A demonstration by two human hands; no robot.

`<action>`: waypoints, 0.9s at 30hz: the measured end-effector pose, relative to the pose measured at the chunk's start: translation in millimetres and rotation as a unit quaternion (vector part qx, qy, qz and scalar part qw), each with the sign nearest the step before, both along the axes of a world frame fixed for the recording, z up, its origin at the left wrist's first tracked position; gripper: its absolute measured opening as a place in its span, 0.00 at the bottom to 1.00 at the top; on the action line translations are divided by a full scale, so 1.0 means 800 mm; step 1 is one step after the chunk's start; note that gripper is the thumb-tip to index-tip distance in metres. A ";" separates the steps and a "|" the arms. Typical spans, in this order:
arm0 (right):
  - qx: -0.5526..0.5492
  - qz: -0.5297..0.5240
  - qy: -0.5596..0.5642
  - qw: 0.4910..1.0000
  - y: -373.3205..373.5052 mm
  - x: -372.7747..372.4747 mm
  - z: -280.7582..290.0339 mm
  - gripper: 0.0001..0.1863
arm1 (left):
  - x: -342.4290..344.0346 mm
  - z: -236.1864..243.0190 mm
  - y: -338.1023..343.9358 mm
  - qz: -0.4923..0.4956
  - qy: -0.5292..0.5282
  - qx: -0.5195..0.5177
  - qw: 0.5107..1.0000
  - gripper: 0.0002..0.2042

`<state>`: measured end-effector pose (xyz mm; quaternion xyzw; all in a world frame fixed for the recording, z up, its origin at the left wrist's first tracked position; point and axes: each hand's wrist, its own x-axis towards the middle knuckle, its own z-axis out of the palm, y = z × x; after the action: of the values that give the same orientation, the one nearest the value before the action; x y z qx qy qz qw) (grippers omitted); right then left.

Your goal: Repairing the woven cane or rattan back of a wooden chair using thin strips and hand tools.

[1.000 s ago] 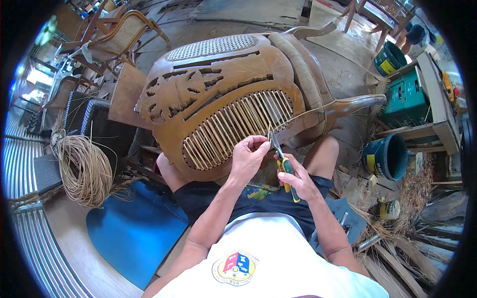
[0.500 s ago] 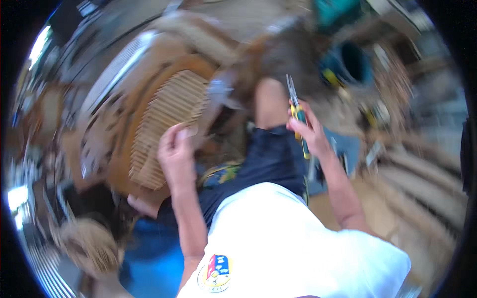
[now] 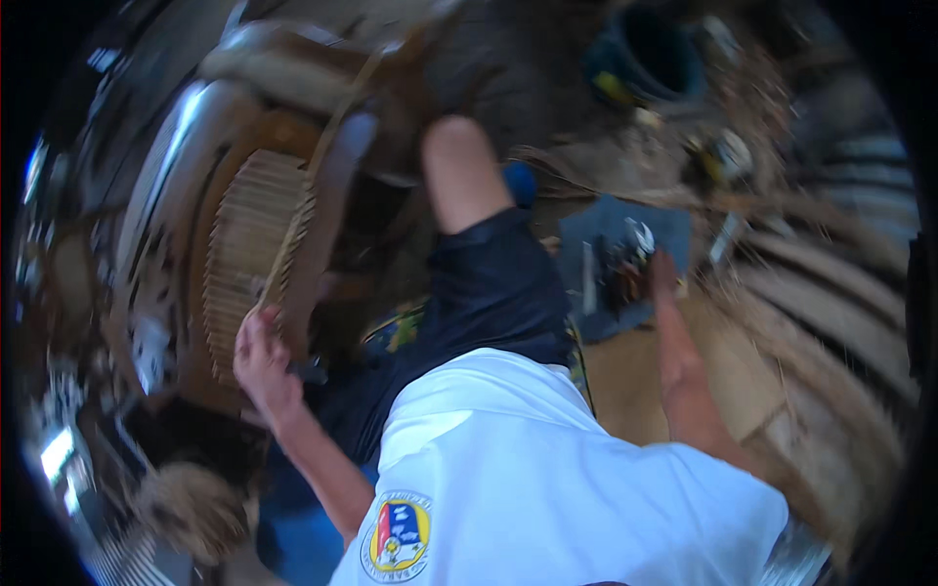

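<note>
On the left, my left hand (image 3: pixel 266 369) is closed, fingertips pinching the near end of a long, thin, tan cane strip (image 3: pixel 320 154). The strip runs up and away along the edge of a slatted woven panel (image 3: pixel 249 254), set in a curved brown wooden furniture frame (image 3: pixel 161 225). My right hand (image 3: pixel 663 272) reaches down to the right side of a grey-blue mat (image 3: pixel 576 256), against a cluster of hand tools (image 3: pixel 620 269). Its fingers are blurred and partly hidden, so what they hold cannot be made out.
A dark teal bucket (image 3: pixel 645 59) stands at the far right. Wooden poles (image 3: pixel 821 293) lie along the right side, and a tan board (image 3: pixel 640 376) lies below the mat. A person's head (image 3: pixel 195 508) is at the lower left. My bare knee (image 3: pixel 459 161) juts out between the panel and mat.
My right hand, which held yellow-and-green needle-nose pliers up in front of me, has dropped right to the tool mat. My left hand has moved left and nearer; the long strip now shows clearly.
</note>
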<state>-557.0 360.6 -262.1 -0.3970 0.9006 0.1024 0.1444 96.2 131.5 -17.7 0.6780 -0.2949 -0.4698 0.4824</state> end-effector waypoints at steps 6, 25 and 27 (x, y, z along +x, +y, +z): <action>-0.270 -0.008 0.035 0.962 -0.119 0.058 0.023 0.31 | -0.040 0.026 0.011 0.018 -0.069 -0.043 0.997 0.09; -0.128 0.613 -0.594 0.505 -0.465 0.494 0.348 0.05 | -0.076 0.037 0.023 -0.113 -0.030 -0.108 0.987 0.06; -0.129 0.583 -0.598 0.535 -0.469 0.488 0.355 0.04 | -0.084 0.039 0.012 -0.104 -0.015 -0.095 0.990 0.06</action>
<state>-166.8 -14.3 21.7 -0.8175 0.1768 -0.2143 0.5045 29.2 141.4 13.2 0.6016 -0.4142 -0.4772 0.4887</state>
